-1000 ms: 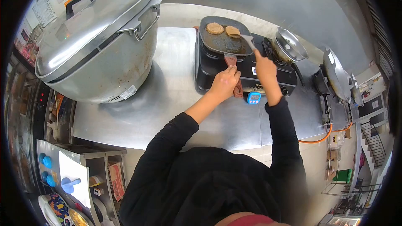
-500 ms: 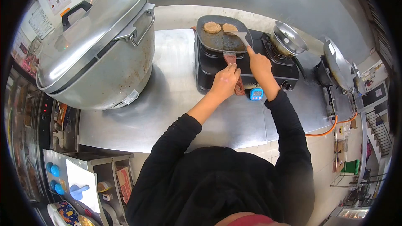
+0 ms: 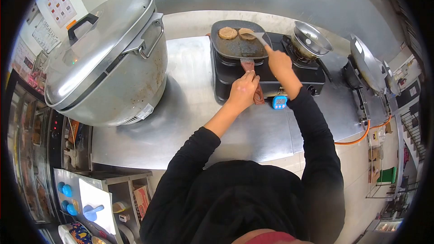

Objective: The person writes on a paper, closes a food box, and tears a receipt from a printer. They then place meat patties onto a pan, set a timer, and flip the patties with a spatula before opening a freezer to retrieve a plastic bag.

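Note:
A square grey grill pan (image 3: pixel 239 53) sits on a black portable gas stove (image 3: pixel 221 81). Two browned patties lie in it, the left patty (image 3: pixel 227 33) flat near the far edge and the right patty (image 3: pixel 246 34) beside it. My left hand (image 3: pixel 244 91) is closed around the pan's reddish-brown handle (image 3: pixel 258 96). In my right hand (image 3: pixel 281 64) is a spatula (image 3: pixel 262 39), its blade right at the near right edge of the right patty. A blue digital timer (image 3: pixel 280 102) stands in front of the stove, just below my right wrist.
A large lidded metal rice cooker (image 3: pixel 122 86) fills the left of the steel counter (image 3: pixel 194 140). To the right, a metal bowl (image 3: pixel 313 38) rests in a pan on another burner. Farther right is a wok (image 3: pixel 365 65), with an orange hose (image 3: pixel 352 142) near it.
The whole view has shifted slightly. The spatula blade stays by the right patty with only a small movement, and my left hand keeps its hold on the pan handle.

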The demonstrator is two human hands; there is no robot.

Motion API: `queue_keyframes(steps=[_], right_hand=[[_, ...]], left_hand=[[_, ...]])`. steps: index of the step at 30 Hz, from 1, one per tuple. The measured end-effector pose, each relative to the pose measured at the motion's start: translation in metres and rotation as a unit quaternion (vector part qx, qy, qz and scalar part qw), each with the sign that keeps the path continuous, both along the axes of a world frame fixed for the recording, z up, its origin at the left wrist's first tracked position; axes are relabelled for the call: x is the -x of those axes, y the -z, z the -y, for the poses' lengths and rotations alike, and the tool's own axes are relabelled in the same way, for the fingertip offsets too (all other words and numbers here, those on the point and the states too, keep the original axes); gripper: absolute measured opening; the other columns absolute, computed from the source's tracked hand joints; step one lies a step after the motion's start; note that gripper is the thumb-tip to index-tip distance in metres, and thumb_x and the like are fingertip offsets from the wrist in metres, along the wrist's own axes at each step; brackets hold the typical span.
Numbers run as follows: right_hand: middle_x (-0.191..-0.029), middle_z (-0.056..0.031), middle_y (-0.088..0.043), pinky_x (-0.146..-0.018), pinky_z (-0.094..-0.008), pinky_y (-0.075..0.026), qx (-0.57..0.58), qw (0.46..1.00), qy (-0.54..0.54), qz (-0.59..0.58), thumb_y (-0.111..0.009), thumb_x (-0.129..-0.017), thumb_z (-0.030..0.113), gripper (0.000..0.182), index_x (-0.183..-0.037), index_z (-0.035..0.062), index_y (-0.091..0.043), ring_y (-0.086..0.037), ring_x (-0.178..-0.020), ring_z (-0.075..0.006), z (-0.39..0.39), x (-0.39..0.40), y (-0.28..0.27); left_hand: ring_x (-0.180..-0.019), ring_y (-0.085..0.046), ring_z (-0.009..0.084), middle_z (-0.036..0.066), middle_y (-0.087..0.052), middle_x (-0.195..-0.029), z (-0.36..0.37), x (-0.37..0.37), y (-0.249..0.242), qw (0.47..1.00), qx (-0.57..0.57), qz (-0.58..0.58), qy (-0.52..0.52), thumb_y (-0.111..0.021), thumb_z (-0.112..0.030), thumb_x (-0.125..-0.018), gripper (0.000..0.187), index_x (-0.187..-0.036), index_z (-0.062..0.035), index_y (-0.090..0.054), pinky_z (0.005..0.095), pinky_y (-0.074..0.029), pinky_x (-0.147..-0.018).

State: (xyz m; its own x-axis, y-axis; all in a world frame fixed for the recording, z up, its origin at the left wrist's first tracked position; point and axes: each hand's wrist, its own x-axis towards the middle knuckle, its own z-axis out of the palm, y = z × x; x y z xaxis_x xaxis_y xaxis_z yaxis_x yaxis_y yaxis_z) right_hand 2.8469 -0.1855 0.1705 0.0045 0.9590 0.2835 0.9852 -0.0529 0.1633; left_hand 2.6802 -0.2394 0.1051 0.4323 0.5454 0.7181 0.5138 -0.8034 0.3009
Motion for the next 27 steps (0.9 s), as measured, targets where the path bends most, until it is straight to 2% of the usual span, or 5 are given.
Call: queue_keyframes(steps=[4,10,14,17,27], right_hand=[[-0.078,-0.0172,-0.064,-0.059,-0.0433,-0.052,-0.013,1.000,0.008,-0.006,-0.043,-0.084,0.009,0.038,-0.120,0.0199,-0.046,-0.065,-0.072,-0.0346,-0.017,0.000,-0.016],[-0.080,-0.0179,-0.064,-0.061,-0.0447,-0.052,-0.011,0.999,0.000,-0.037,-0.042,-0.085,0.011,0.034,-0.118,0.0188,-0.047,-0.065,-0.074,-0.0352,-0.013,0.006,0.012],[-0.081,-0.0174,-0.065,-0.061,-0.0446,-0.052,-0.007,1.000,0.000,-0.008,-0.043,-0.085,0.011,0.031,-0.115,0.0159,-0.048,-0.065,-0.075,-0.0353,-0.027,0.001,-0.020],[-0.081,-0.0173,-0.065,-0.061,-0.0443,-0.052,-0.019,1.000,0.002,-0.015,-0.042,-0.086,0.011,0.027,-0.112,0.0153,-0.049,-0.065,-0.075,-0.0354,-0.031,0.004,-0.008],[-0.080,-0.0184,-0.064,-0.062,-0.0450,-0.052,-0.018,0.999,-0.028,-0.033,-0.042,-0.085,0.010,0.033,-0.116,0.0197,-0.047,-0.065,-0.075,-0.0358,-0.032,0.037,-0.022]], left_hand=[[-0.102,-0.056,0.0314,0.018,-0.054,-0.109,0.000,0.000,0.002,1.000,-0.006,-0.004,-0.003,-0.063,0.000,-0.061,0.041,-0.102,0.0034,-0.058,0.0360,-0.048,-0.083],[-0.103,-0.055,0.0322,0.019,-0.054,-0.109,0.000,-0.001,0.002,1.000,-0.003,-0.010,0.000,-0.063,0.000,-0.061,0.041,-0.102,0.0040,-0.058,0.0357,-0.048,-0.083],[-0.104,-0.055,0.0339,0.022,-0.054,-0.109,-0.001,0.000,0.002,1.000,-0.001,-0.011,0.005,-0.061,-0.001,-0.063,0.038,-0.101,0.0046,-0.058,0.0363,-0.049,-0.082],[-0.104,-0.055,0.0334,0.021,-0.054,-0.108,-0.001,-0.001,0.001,1.000,-0.004,-0.014,0.001,-0.061,-0.001,-0.063,0.038,-0.100,0.0045,-0.058,0.0362,-0.049,-0.082],[-0.103,-0.056,0.0309,0.018,-0.055,-0.109,0.001,0.001,-0.002,1.000,0.009,-0.024,-0.007,-0.064,0.000,-0.060,0.042,-0.102,0.0020,-0.058,0.0360,-0.049,-0.081]])
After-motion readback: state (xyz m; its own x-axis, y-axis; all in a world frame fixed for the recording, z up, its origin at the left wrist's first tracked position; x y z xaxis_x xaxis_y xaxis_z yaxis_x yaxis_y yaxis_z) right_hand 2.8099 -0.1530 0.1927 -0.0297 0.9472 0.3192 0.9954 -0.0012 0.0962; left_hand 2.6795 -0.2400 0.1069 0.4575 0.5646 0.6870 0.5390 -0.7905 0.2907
